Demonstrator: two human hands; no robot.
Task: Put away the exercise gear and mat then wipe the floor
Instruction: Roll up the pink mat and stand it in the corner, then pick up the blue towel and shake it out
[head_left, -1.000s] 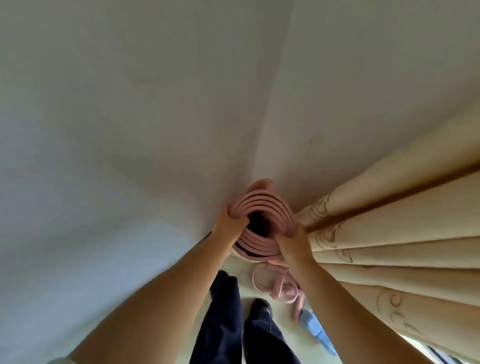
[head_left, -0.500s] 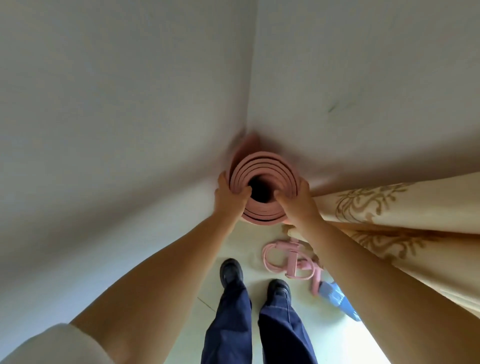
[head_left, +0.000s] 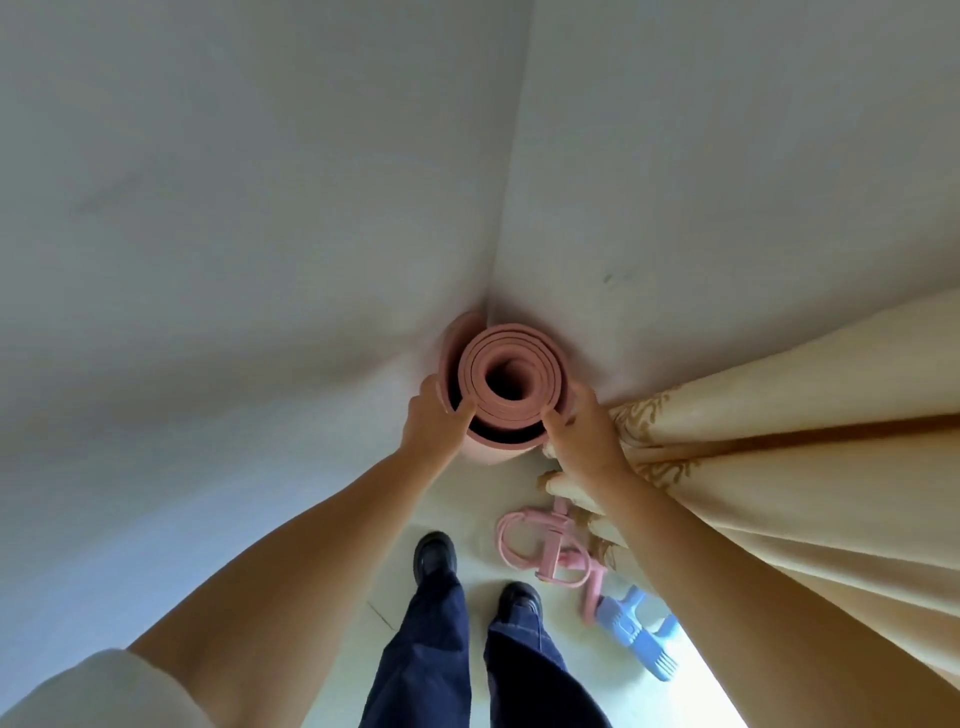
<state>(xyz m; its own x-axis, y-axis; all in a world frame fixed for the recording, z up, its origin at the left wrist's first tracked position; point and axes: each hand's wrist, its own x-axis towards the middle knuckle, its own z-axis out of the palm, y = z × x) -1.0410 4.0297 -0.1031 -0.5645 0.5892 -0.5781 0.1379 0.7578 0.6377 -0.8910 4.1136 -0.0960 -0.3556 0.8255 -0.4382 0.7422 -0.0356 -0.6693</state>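
Both hands are on the top of the rolled mat (head_left: 511, 387). The left hand (head_left: 434, 421) is clamped on the rim, thumb hooked over into the gap behind the loose outer flap. The right hand (head_left: 579, 431) curls round the other side, fingers over the top edge. The mat stands on end in the corner (head_left: 493, 291) where the two walls meet, curtain (head_left: 779, 415) just beside it on the right.

Tip for this bit, I'd say: the outer layer is peeling away from the roll on the left, so squeeze it back in and turn that free edge toward the wall before letting go, otherwise it'll likely spring open and flop. Lean it into the corner so both walls hold it, and ease off one hand at a time to check it stands.

Versus half a second ago: the roll looks looser now, with the outer flap standing off more, and it sits more upright in the corner. The left thumb has gone from the top face into that gap. The pink bands (head_left: 545, 551) and blue thing (head_left: 636, 636) on the floor (head_left: 467, 509) haven't been touched.
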